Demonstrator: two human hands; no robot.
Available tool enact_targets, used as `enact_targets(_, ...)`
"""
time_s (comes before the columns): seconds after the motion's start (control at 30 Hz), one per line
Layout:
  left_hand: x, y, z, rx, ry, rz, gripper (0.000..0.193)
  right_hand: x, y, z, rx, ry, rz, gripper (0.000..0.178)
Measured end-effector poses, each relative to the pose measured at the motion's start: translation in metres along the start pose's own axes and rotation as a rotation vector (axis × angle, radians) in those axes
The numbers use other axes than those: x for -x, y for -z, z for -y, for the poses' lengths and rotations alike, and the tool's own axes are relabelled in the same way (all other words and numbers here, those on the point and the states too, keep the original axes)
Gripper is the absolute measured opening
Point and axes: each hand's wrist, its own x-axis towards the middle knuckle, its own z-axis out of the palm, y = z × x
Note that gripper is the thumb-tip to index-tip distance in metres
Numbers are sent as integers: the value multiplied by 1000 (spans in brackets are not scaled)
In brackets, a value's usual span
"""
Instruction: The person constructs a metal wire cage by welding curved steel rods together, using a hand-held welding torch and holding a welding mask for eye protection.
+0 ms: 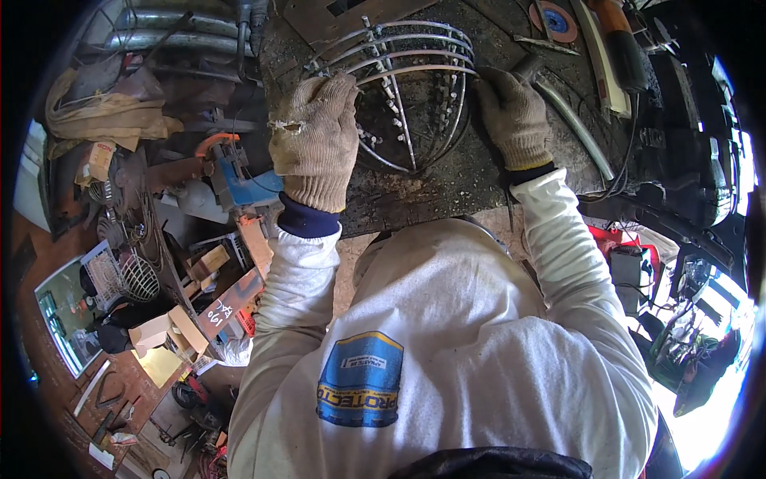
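Observation:
A frame of bent metal rods (399,108) lies on the dark workbench (391,204) in front of me. Several curved bars arc across its far side, and straighter rods with lumpy joints run toward me and meet near its bottom. My left hand (315,140), in a worn beige knit glove with a hole at the back, closes on the frame's left side. On the opposite side my right hand (515,116), gloved alike, has its fingers bent round the ends of the bars. Both sets of fingertips are partly hidden.
Right of my right hand lies a hammer (576,126) with a metal tube handle. Beyond it are an abrasive disc (556,24) and an orange and black power tool (630,68) with a cord. At left are a blue machine (242,185), cloth (112,116) and an open cardboard box (169,331).

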Motion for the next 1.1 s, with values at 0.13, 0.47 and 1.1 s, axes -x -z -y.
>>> enact_targets(0.13, 3, 0, 1, 29, 44, 50, 21, -1, 6, 2, -3, 17, 18, 31)
enact_targets(0.47, 6, -4, 0, 55, 59, 9, 22, 34, 33, -22, -231, -123, -112, 34)
enact_targets(1.1, 2, 2, -9, 8, 125, 100, 17, 87, 65, -37, -406, -289, -65, 30)
